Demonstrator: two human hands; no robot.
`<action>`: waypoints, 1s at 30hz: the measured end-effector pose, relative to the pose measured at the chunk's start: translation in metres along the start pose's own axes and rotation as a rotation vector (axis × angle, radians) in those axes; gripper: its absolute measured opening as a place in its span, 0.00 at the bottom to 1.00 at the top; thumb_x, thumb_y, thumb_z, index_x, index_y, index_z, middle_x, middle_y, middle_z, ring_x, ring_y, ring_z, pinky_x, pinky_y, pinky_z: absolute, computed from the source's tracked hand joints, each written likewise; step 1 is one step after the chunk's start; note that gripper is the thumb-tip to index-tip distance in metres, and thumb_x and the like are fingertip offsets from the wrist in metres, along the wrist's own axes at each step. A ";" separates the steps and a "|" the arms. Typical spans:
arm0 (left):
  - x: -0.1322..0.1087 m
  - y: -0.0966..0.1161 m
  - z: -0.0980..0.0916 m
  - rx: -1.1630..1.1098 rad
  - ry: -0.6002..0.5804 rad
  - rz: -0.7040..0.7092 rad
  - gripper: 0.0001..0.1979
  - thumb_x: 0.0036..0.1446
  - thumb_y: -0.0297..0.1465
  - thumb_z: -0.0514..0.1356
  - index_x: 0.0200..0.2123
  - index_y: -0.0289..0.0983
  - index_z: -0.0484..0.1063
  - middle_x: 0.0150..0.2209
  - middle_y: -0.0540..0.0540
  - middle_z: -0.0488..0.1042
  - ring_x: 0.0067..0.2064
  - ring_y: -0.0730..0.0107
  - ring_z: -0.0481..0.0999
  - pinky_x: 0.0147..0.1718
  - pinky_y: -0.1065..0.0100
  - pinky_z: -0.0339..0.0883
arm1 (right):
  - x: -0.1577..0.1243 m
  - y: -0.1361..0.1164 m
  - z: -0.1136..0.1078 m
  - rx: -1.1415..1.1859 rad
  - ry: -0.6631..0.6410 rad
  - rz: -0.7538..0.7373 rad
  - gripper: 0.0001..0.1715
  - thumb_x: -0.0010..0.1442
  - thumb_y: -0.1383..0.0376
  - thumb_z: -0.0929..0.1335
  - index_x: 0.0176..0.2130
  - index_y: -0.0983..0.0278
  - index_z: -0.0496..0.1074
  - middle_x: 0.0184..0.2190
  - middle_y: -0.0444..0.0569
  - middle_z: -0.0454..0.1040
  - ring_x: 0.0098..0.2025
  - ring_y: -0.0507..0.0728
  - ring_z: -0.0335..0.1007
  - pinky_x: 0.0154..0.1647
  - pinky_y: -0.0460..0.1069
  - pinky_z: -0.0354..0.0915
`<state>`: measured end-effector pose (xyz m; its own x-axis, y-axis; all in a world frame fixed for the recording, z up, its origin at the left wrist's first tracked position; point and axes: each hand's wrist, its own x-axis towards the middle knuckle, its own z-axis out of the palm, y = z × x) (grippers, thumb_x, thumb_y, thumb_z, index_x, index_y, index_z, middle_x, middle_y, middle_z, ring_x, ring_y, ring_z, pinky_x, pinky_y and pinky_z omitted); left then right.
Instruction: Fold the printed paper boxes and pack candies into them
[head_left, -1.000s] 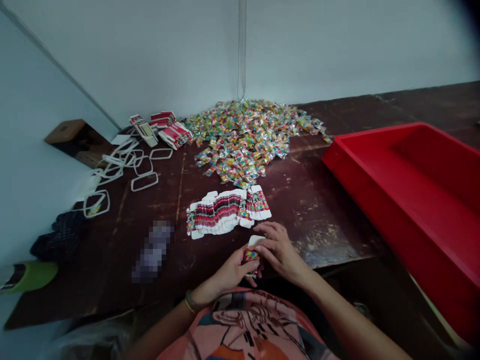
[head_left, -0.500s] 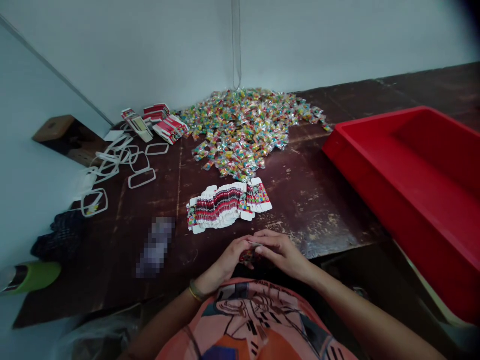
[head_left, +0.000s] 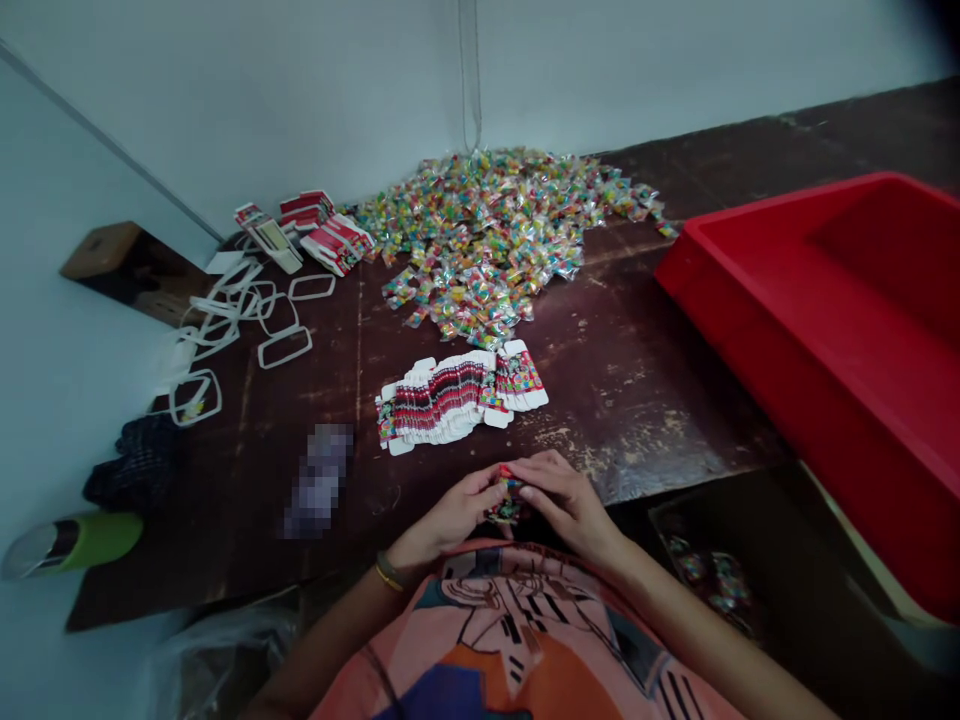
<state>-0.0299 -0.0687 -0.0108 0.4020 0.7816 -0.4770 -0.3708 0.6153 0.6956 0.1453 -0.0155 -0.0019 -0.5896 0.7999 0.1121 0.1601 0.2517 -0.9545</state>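
At the near edge of the dark wooden table [head_left: 645, 400], my left hand [head_left: 454, 512] and my right hand [head_left: 562, 500] meet around one small printed carton [head_left: 508, 498]. Both sets of fingers are closed on it, and most of the carton is hidden between them. Just beyond my hands lies a fanned row of flat red, white and black carton blanks [head_left: 454, 398]. Farther back, against the wall, spreads a big heap of small colourful wrapped sweets [head_left: 495, 225].
A large red plastic bin [head_left: 825, 330] stands at the right. White paper bands [head_left: 247, 320] and more carton stacks [head_left: 322, 230] lie at the back left. A green-capped bottle [head_left: 71, 545] and dark cloth [head_left: 135, 465] sit at the left edge. A dark box with packets [head_left: 720, 580] lies below right.
The carton's white flap, up a second ago, is folded down between my fingers. My hands have stayed together at the table edge. The view has tilted, shifting everything slightly upward.
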 end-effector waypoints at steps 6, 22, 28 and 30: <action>0.003 0.013 0.005 0.089 -0.183 0.022 0.27 0.57 0.38 0.60 0.59 0.43 0.61 0.56 0.39 0.65 0.55 0.58 0.66 0.48 0.58 0.64 | -0.046 -0.020 -0.107 -0.137 -0.195 0.286 0.16 0.64 0.59 0.64 0.47 0.57 0.76 0.43 0.52 0.78 0.43 0.60 0.72 0.45 0.54 0.68; -0.001 0.009 -0.011 0.045 0.120 0.033 0.20 0.57 0.38 0.60 0.49 0.34 0.70 0.45 0.37 0.72 0.43 0.62 0.73 0.40 0.63 0.65 | 0.108 0.069 -0.087 -0.686 -0.230 -0.319 0.12 0.64 0.63 0.63 0.39 0.61 0.77 0.40 0.51 0.78 0.42 0.56 0.73 0.45 0.51 0.64; 0.018 0.003 -0.011 -0.162 0.045 0.084 0.25 0.59 0.41 0.57 0.56 0.33 0.65 0.52 0.31 0.69 0.49 0.54 0.72 0.49 0.53 0.62 | 0.029 0.049 -0.059 -0.744 0.044 -0.300 0.07 0.64 0.64 0.65 0.36 0.62 0.73 0.37 0.50 0.77 0.38 0.56 0.68 0.41 0.53 0.60; 0.023 0.004 -0.009 -0.168 0.035 0.052 0.25 0.60 0.40 0.56 0.55 0.32 0.65 0.53 0.30 0.69 0.49 0.54 0.73 0.50 0.52 0.62 | 0.017 0.048 -0.054 -0.712 0.089 -0.310 0.06 0.63 0.64 0.66 0.35 0.62 0.72 0.35 0.49 0.77 0.37 0.56 0.68 0.42 0.53 0.60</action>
<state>-0.0296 -0.0471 -0.0245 0.3505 0.8138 -0.4636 -0.5259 0.5806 0.6216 0.1855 0.0399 -0.0308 -0.6292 0.6690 0.3956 0.4855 0.7358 -0.4722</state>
